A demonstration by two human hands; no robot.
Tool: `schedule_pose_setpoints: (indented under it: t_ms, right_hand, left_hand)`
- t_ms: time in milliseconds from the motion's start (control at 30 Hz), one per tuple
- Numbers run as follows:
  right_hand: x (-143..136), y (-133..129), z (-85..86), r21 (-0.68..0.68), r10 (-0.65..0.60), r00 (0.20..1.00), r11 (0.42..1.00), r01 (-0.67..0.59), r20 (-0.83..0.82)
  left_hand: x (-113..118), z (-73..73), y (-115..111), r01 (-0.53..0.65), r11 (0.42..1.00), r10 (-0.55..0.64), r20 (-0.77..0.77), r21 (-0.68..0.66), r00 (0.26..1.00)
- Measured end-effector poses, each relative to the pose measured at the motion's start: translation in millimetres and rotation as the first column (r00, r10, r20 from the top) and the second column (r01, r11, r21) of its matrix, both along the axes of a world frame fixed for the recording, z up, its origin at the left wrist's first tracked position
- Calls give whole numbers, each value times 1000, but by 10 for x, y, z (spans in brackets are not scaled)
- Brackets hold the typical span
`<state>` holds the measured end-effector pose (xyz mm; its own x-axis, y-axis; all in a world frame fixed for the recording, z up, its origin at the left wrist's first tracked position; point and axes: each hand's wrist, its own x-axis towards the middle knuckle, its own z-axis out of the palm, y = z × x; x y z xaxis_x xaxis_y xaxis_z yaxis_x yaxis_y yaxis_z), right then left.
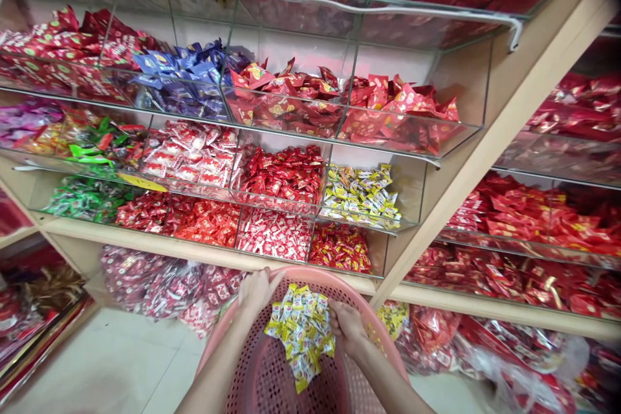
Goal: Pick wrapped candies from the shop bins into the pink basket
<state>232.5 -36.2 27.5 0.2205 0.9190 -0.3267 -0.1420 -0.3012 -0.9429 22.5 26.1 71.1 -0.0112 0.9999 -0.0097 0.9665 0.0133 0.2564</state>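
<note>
A pink perforated plastic basket (pixel 213 344) stands at the bottom centre, against the shelf's lower board. My left hand (pixel 257 291) rests on its far left rim, with the fingers bent over the edge. Inside the basket, my right hand (pixel 347 326) has curled fingers at the right edge of a heap of yellow-and-white wrapped candies (pixel 301 330). The fingertips are partly hidden behind the candies. More yellow-and-white candies (pixel 361 194) lie in a clear shelf bin above the basket.
Clear bins of red candies (pixel 284 174), blue packets (pixel 194 74) and green candies (pixel 80 197) fill the tilted shelves. A wooden upright (pixel 490 136) runs diagonally at the right. Bagged candies (pixel 150 281) lie beneath the shelf on both sides, above a tiled floor (pixel 130 356).
</note>
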Motion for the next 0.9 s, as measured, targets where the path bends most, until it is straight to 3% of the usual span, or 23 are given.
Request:
schedule_pose_setpoints:
  t_ms: [100,167,267,333,433,533,633,700,800,900]
  right_hand:
    - [2,-24,37,-62,-34,988,998,25,-153]
    - [-3,-33,51,-50,-46,986,998,38,-162]
    - [-21,-30,109,-1,-64,994,998,64,-86]
    - [-33,-17,230,113,-79,997,991,76,25]
    - [-23,19,614,359,-77,970,933,-11,232]
    - [51,92,1221,497,-94,895,855,-152,435]
    - [198,260,1869,585,-227,774,781,-218,591]
    - [317,442,2210,604,-358,632,765,-225,688]
    - [467,765,2494,476,-364,377,838,-266,852]
    - [524,1034,2549,231,-202,144,947,-225,969]
  left_hand:
    - [2,-3,-1,4,1000,-4,0,16,1000]
    - [-1,-9,-3,12,999,-13,4,32,1000]
    - [-10,-28,0,21,999,-22,13,49,1000]
    - [-17,-48,9,26,998,-27,13,65,1000]
    - [-26,-78,29,36,996,-36,3,83,999]
    - [-32,-86,42,37,996,-37,2,79,999]
    - [-32,-66,37,40,997,-40,5,69,999]
    - [-30,-48,30,42,997,-43,4,64,999]
    - [-26,-31,23,39,998,-39,5,49,999]
    - [-26,-35,24,35,998,-35,-1,44,999]
